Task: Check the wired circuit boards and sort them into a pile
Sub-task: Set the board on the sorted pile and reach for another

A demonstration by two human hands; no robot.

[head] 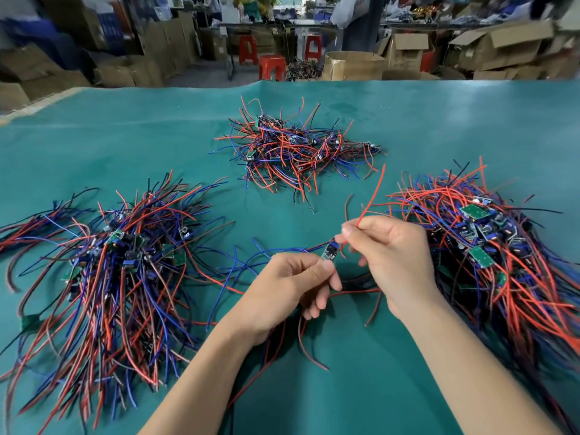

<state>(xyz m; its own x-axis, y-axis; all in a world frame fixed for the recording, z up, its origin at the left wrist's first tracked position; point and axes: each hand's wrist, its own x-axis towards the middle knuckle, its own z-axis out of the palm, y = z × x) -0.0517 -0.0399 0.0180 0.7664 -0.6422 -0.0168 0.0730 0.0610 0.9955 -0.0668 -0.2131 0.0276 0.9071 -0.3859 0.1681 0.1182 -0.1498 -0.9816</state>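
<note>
where the green table cover fills the view, three heaps of wired boards lie on it: a left pile of red, blue and dark wires with small green boards in its middle, a right pile of the same kind just beside the right forearm, and a smaller far pile toward the far edge, well apart from both. between the near piles, the left hand pinches one small circuit board by its lower end between thumb and forefinger, above the cover. the right hand, fingers curled, pinches a red wire that rises from its fingertips up and to the right. loose wires trail beneath both hands onto the cover. cardboard boxes and red stools stand blurred beyond the table.
</note>
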